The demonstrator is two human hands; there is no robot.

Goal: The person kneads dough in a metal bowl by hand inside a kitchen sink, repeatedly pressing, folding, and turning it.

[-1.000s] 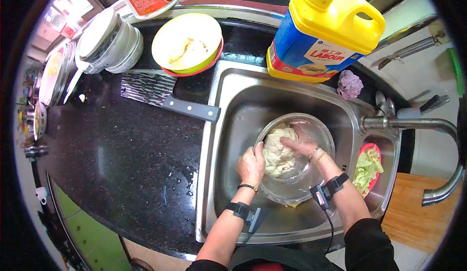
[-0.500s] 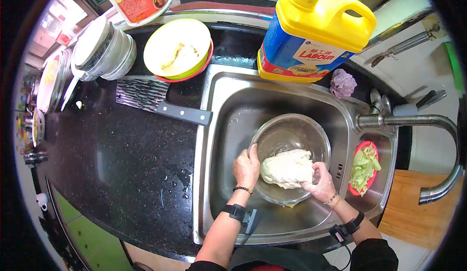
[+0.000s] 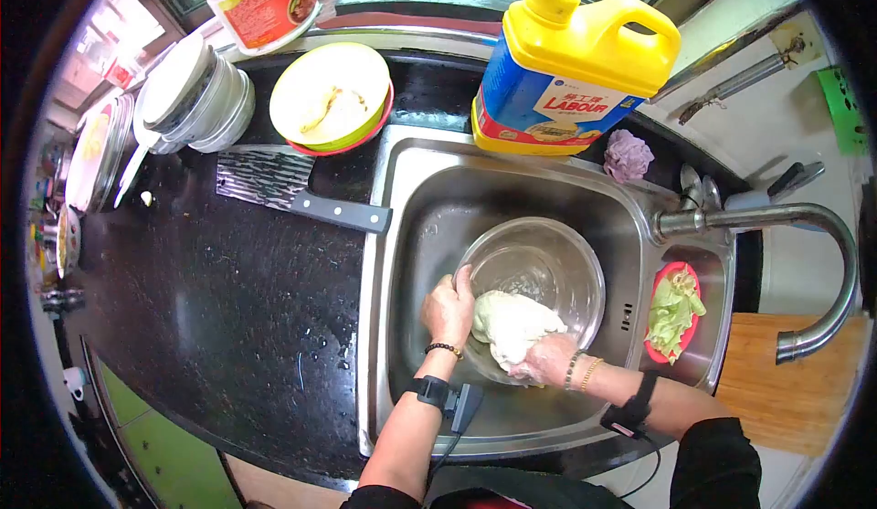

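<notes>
A soft white lump of dough point(image 3: 513, 319) lies in the lower part of a clear glass bowl point(image 3: 585, 244), which stands in the steel sink point(image 3: 438, 189). The bowl's inside looks wet and shiny. My left hand point(image 3: 449, 312) grips the bowl's left rim, its thumb over the edge and its other fingers outside. My right hand point(image 3: 546, 359) is closed on the lower right side of the dough; its fingertips are partly hidden in the lump. Both wrists wear beaded bracelets and dark straps with small devices.
A cleaver point(image 3: 301, 194) lies left of the sink, its handle end at the rim. Behind stand a yellow bowl point(image 3: 365, 66), stacked dishes point(image 3: 224, 107) and a large detergent jug point(image 3: 575, 79). Leaves point(image 3: 674, 312) fill a red basket below the faucet point(image 3: 813, 217).
My right hand has moved left and down onto the dough, from its right end. The dough has shifted toward the lower left and bunched up. My left hand stays at the rim.
</notes>
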